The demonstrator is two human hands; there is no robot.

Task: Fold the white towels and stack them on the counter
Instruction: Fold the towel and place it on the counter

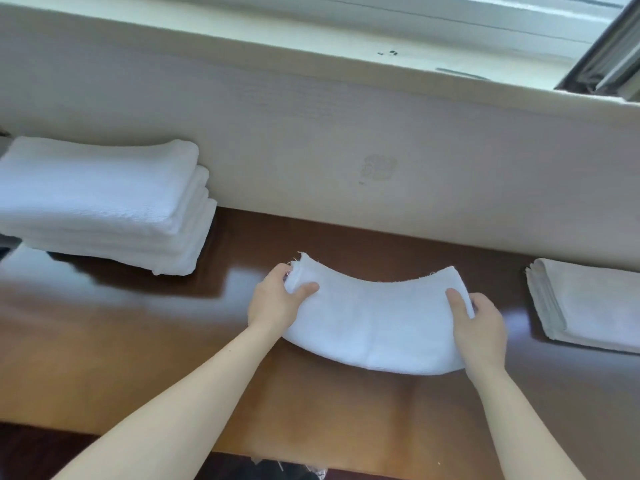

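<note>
Gripping folded white towel (377, 323) at both short ends: left hand (277, 299) clamped on left end, right hand (481, 327) on right end, thumbs on top. Bows between them over mid tabletop (138, 334). Stack of folded towels (100, 202) at left by wall (311, 150); flatter pile (595, 306) at right.

We see a glossy brown wooden counter (138, 341) w/ daylight glare, a cream painted wall (311, 140) behind it, a pale sill ledge (242, 43) & a window (485, 15) above.
</note>
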